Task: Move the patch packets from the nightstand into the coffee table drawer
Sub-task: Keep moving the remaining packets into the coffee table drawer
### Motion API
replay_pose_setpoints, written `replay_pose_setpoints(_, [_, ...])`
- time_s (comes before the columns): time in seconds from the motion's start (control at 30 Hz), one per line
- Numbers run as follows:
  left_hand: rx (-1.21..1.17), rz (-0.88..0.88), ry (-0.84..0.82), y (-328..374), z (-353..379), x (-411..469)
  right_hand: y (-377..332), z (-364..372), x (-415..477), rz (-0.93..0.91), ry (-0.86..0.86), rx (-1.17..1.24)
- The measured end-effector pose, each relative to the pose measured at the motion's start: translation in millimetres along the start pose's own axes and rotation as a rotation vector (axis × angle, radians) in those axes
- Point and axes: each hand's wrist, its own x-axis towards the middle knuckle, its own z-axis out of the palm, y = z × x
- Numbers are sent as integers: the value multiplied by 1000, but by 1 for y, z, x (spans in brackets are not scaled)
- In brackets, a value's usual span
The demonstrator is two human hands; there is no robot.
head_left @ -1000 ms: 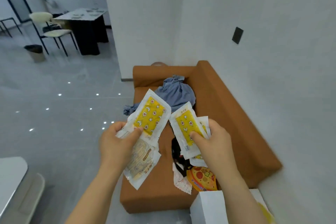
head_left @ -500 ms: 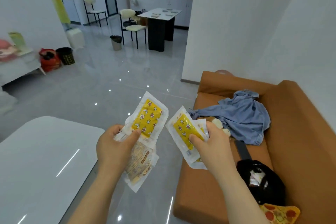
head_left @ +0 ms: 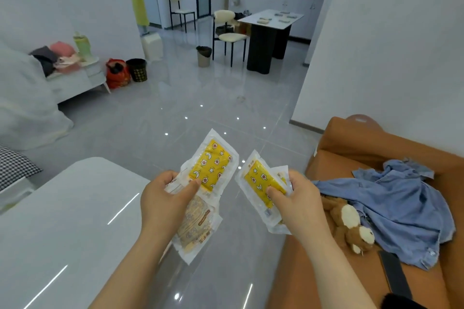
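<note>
At far left lies one white-covered bed (head_left: 22,98) with one checked pillow (head_left: 15,165) below it at the frame edge. Beyond the bed's foot, one red bag (head_left: 116,74) stands touching one black bin (head_left: 137,70). The white counter (head_left: 62,221) fills the lower left corner.

The left hand (head_left: 163,198) is held in the air over the counter's right edge. Its thumb presses down on a fanned bundle of patch packets and its fingers curl beneath. Two packets can be counted there: one yellow star-and-moon packet (head_left: 212,165) on top and one paler printed packet (head_left: 195,228) under it. More clear edges show between them, too layered to count.

Far back stand two chairs: the rear chair (head_left: 182,9) and the cream-seated chair (head_left: 229,35), which has one grey bin (head_left: 204,56) beside it, next to one far counter (head_left: 271,20).

The right hand (head_left: 298,200), just apart from the left, pinches two packets above the floor: a front yellow packet (head_left: 258,180) under its thumb and a second packet (head_left: 281,173) peeking out behind.

On the right, one orange sofa (head_left: 351,148) carries one blue shirt (head_left: 401,208), one brown-and-white plush toy (head_left: 351,228) partly under it, and one black strap (head_left: 394,276).
</note>
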Motion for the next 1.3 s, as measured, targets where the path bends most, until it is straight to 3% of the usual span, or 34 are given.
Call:
replay_pose_setpoints(0.4, [74, -124, 13, -30, 33, 130, 1, 58, 143, 38, -180, -167])
replay_pose_setpoints(0.7, [127, -159, -71, -39, 37, 263, -29, 132, 256, 58, -289, -288])
replay_pose_setpoints(1.1, [171, -248, -95, -44, 73, 400, -37, 188, 390, 79, -385, -297])
replay_pose_setpoints(1.3, [173, -263, -14, -27, 119, 474, -34, 203, 493, 16, -444, -278])
